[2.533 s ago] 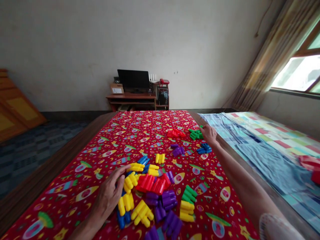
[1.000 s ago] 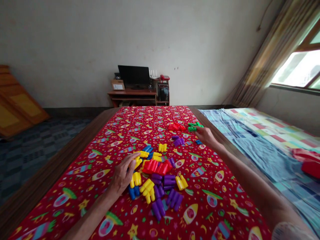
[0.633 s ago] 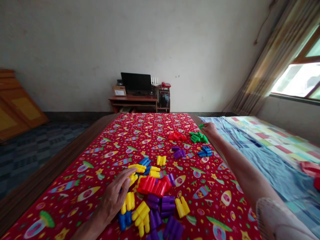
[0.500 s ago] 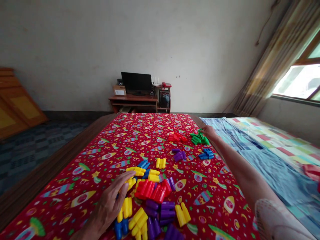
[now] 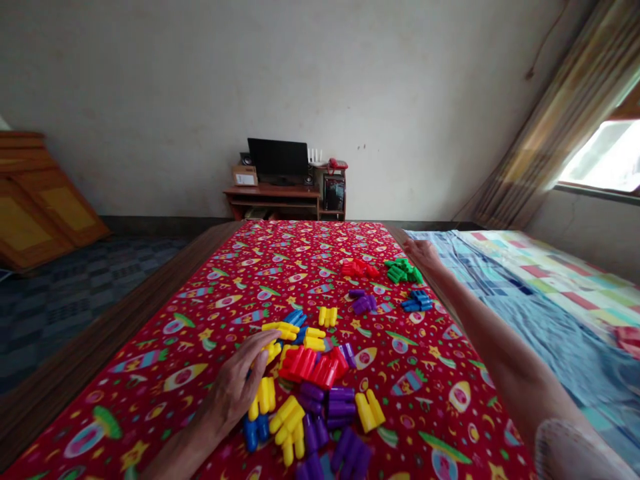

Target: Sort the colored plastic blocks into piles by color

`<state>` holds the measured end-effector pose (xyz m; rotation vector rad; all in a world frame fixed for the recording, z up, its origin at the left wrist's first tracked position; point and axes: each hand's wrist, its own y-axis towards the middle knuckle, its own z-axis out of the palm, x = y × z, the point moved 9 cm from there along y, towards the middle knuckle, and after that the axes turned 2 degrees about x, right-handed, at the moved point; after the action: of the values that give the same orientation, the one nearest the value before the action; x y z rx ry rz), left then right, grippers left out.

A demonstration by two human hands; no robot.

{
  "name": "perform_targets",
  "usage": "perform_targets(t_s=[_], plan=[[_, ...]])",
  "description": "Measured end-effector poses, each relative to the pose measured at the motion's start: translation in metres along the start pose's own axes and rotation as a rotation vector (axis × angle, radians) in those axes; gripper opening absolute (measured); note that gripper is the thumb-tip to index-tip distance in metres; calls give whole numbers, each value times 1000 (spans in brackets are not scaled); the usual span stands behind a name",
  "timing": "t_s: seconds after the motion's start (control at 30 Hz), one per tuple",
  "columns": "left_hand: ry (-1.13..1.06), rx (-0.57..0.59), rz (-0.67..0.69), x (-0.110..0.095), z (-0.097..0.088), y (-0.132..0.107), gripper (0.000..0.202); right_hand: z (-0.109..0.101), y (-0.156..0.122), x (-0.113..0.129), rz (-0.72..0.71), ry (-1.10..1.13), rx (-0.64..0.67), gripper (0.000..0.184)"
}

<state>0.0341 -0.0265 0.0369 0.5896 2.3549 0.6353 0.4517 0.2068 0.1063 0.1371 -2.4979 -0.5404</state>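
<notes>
A mixed heap of plastic blocks [image 5: 313,393], yellow, red, purple and blue, lies on the red patterned cloth [image 5: 280,273] near me. My left hand [image 5: 240,387] rests flat on the heap's left side, fingers stretched over yellow blocks. My right hand [image 5: 423,253] is stretched far out at the table's right edge, just beside a green block group [image 5: 403,271], fingers loosely curled and apparently empty. Small separate groups sit nearby: red blocks [image 5: 359,269], purple blocks [image 5: 363,302], blue blocks [image 5: 417,301] and a yellow block [image 5: 327,315].
The table's wooden edge [image 5: 100,340] shows on the left. A bed with a checked sheet [image 5: 525,293] runs along the right. A desk with a monitor [image 5: 279,160] stands at the far wall, a wooden cabinet [image 5: 40,207] at left.
My right hand carried a green block from the near heap to the green group and has let it go. My left hand stayed on the heap. The view shifted slightly.
</notes>
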Motion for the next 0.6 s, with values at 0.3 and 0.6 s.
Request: perform_targets(t_s=[0.3,0.6], plan=[[-69,39,-95,2,4,0,41,76,-148,189,-567,164,567,24],[-148,-46,-205,20,2,-2,44,130,-165,218,-710,29,561,19]])
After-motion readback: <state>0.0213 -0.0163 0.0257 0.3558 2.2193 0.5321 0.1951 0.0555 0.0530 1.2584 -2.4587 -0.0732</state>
